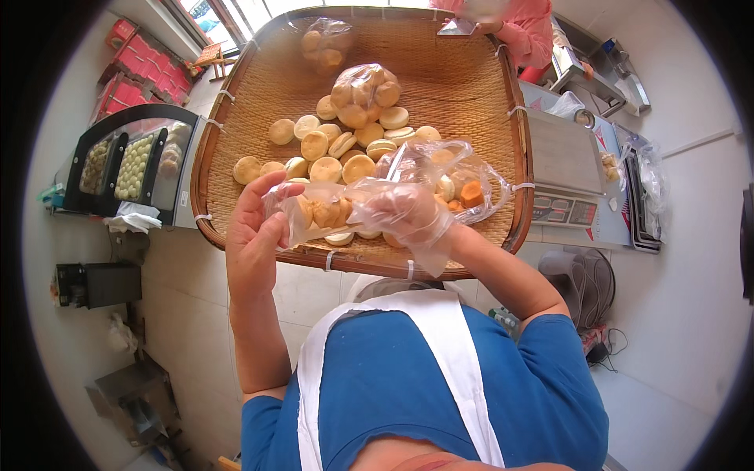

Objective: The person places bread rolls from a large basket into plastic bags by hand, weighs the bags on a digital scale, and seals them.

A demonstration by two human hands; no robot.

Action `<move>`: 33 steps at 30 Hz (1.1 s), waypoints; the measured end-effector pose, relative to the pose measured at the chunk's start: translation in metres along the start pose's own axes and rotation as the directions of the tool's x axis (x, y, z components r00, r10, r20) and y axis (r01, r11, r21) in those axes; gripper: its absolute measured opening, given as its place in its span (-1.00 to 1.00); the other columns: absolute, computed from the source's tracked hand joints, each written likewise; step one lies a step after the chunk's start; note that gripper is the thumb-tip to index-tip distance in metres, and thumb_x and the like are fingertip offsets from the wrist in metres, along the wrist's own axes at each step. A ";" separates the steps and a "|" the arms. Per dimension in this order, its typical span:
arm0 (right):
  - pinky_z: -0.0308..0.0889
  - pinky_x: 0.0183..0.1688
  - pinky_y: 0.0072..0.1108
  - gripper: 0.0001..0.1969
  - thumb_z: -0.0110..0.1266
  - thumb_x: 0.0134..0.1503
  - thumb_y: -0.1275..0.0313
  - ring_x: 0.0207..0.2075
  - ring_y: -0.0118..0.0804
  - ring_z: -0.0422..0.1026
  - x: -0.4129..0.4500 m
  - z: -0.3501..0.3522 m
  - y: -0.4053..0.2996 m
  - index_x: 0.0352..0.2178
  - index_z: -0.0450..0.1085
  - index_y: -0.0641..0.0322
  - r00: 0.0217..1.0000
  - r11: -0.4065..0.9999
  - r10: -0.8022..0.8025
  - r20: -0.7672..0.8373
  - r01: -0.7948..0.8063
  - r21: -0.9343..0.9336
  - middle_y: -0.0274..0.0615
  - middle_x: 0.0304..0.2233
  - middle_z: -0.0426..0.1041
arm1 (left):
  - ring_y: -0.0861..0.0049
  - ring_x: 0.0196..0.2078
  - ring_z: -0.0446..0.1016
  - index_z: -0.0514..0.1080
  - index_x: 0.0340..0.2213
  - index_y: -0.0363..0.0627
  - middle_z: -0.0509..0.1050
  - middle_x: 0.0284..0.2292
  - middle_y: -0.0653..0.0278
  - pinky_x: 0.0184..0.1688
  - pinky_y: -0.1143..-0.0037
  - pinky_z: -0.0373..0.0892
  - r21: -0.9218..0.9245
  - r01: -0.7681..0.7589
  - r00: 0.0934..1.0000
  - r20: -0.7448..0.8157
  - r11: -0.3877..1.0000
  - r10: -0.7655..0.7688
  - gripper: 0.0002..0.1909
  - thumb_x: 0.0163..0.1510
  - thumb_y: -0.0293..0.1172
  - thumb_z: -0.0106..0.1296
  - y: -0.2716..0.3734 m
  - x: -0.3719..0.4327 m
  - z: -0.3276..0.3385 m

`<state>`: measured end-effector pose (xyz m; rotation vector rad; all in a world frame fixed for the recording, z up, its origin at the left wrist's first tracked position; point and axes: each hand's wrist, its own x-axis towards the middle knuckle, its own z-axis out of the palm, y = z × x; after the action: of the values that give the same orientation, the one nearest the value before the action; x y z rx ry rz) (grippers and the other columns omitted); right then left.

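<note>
Over the near part of a woven bamboo tray (459,88), my bare left hand (262,215) grips the open edge of a clear plastic bag (300,235). My right hand (406,209), in a clear disposable glove, pinches the bag's other side. Golden-brown pieces of baked food (327,213) show within or behind the bag; which one I cannot tell. Round flat pastries (314,145) lie heaped in the tray beyond my hands. An open plastic bag (471,182) with pastries and orange pieces lies beside my right hand. Farther back stands a filled bag of pastries (365,94).
Another filled bag (327,47) lies at the tray's far left. A person in pink (527,35) stands at the far right corner. A scale (562,209) and a metal surface (562,150) are right of the tray; a display case (132,165) is left.
</note>
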<state>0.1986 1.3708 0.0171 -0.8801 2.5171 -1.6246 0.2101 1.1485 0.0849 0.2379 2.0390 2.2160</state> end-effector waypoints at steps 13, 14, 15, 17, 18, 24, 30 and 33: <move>0.30 -0.31 -0.43 -0.77 -0.06 -0.10 0.33 -0.39 -0.11 0.40 -0.055 -0.067 0.113 -0.40 0.38 0.20 0.810 0.496 0.570 0.140 -0.203 -0.844 -0.06 -0.38 0.41 | 0.96 -0.63 0.10 0.23 -0.17 -0.16 0.38 -0.31 0.24 -0.63 0.86 0.06 0.117 0.080 0.994 0.067 0.990 -0.088 -0.62 -0.09 -0.64 -0.31 0.010 0.006 -0.007; 0.30 -0.30 -0.43 -0.76 -0.05 -0.11 0.33 -0.39 -0.12 0.40 -0.054 -0.071 0.103 -0.39 0.38 0.21 0.755 0.435 0.639 0.149 -0.195 -0.879 -0.05 -0.38 0.40 | 0.96 -0.63 0.10 0.23 -0.17 -0.16 0.38 -0.31 0.24 -0.63 0.86 0.06 0.121 0.080 0.994 0.065 0.989 -0.088 -0.62 -0.09 -0.64 -0.31 0.010 0.007 -0.006; 0.30 -0.30 -0.44 -0.75 -0.05 -0.11 0.33 -0.39 -0.12 0.40 -0.051 -0.076 0.090 -0.39 0.37 0.22 0.726 0.402 0.671 0.148 -0.190 -0.896 -0.05 -0.37 0.40 | 0.96 -0.62 0.11 0.23 -0.17 -0.16 0.38 -0.31 0.25 -0.62 0.86 0.06 0.109 0.099 0.991 0.080 0.989 -0.108 -0.63 -0.08 -0.64 -0.31 0.010 0.009 -0.005; 0.30 -0.29 -0.47 -0.70 -0.01 -0.13 0.32 -0.37 -0.19 0.40 -0.040 -0.086 0.056 -0.36 0.36 0.28 0.714 0.338 0.696 0.074 -0.235 -0.911 -0.04 -0.37 0.40 | 0.97 -0.61 0.11 0.24 -0.18 -0.16 0.38 -0.31 0.26 -0.61 0.86 0.06 0.097 0.116 0.988 0.087 0.989 -0.124 -0.64 -0.07 -0.63 -0.31 0.008 0.010 -0.002; 0.30 -0.28 -0.50 -0.65 0.03 -0.15 0.30 -0.35 -0.25 0.40 -0.034 -0.090 0.040 -0.34 0.34 0.34 0.726 0.307 0.688 0.002 -0.289 -0.907 -0.04 -0.37 0.40 | 0.96 -0.59 0.13 0.23 -0.18 -0.17 0.37 -0.31 0.26 -0.59 0.86 0.06 0.107 0.101 0.990 0.085 0.989 -0.110 -0.65 -0.07 -0.63 -0.30 0.005 0.011 -0.001; 0.28 -0.36 -0.63 -0.57 0.08 -0.14 0.27 -0.31 -0.44 0.33 -0.022 -0.051 -0.030 -0.25 0.27 0.31 0.891 0.642 0.423 0.165 -0.423 0.639 -0.29 -0.37 0.36 | 0.90 -0.68 0.06 0.23 -0.17 -0.20 0.39 -0.31 0.21 -0.65 0.85 0.04 0.084 0.081 0.988 0.125 0.993 -0.091 -0.59 -0.14 -0.65 -0.30 -0.013 0.019 0.012; 0.21 -0.25 -0.63 -0.57 -0.09 -0.01 0.16 -0.29 -0.37 0.30 0.035 -0.001 0.002 -0.20 0.19 0.27 0.668 0.764 0.574 0.473 -0.645 -0.016 -0.14 -0.32 0.32 | 0.79 -0.37 0.30 0.25 -0.22 -0.26 0.37 -0.37 0.30 -0.33 0.75 0.20 0.171 0.039 0.968 0.237 0.985 -0.079 -0.73 -0.04 -0.60 -0.23 0.001 0.022 0.018; 0.20 -0.19 -0.51 -0.56 -0.17 0.03 0.14 -0.26 -0.21 0.29 0.025 -0.011 -0.012 -0.17 0.17 0.27 0.762 0.839 0.539 0.360 -0.448 -0.308 -0.01 -0.29 0.30 | 0.79 -0.41 0.32 0.28 -0.26 -0.26 0.39 -0.47 0.35 -0.37 0.75 0.20 0.245 0.113 0.971 0.178 0.963 -0.160 -0.76 -0.03 -0.60 -0.23 -0.005 0.033 -0.009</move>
<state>0.1792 1.3647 0.0389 -0.4420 2.3342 -0.8982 0.1755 1.1469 0.0803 0.3136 2.1325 1.7951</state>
